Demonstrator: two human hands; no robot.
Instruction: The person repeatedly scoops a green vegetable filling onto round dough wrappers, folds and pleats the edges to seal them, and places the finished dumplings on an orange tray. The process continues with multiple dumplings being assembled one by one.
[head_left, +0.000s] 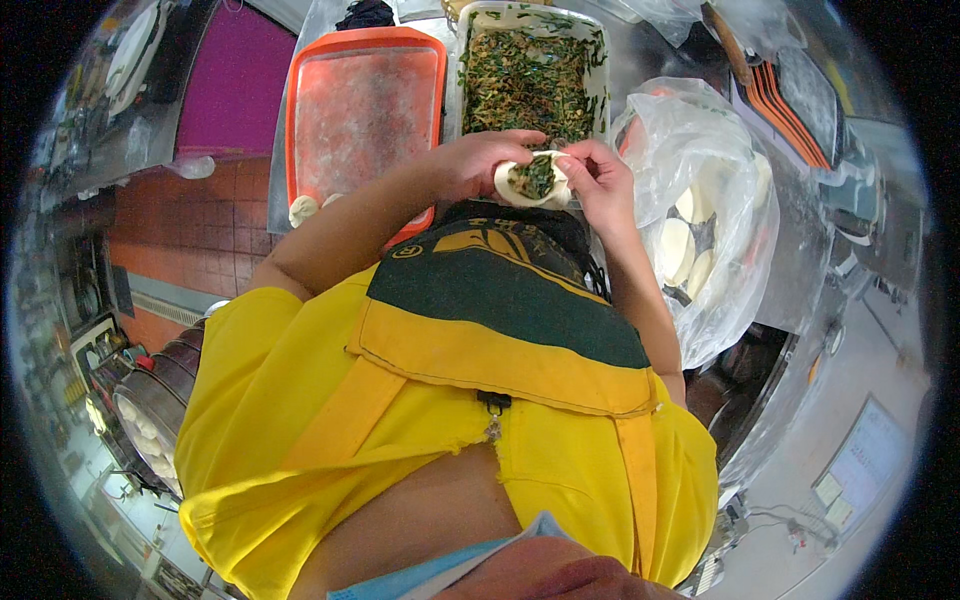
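Observation:
Between my two hands, a round dough wrapper is cupped with chopped green filling heaped in its middle. My left hand holds the wrapper from its left side. Thumb and fingers of my right hand pinch its right edge. Just beyond my hands lies a white rectangular tub of the chopped greens mixture. An orange tray with a floury surface is to the left, and a formed dough bun sits at its near left corner, partly beside my left forearm.
On the right, a clear plastic bag covers several flat dough rounds. A wooden-handled tool lies farther right near orange-striped items. At lower left stands a round steamer holding pale buns.

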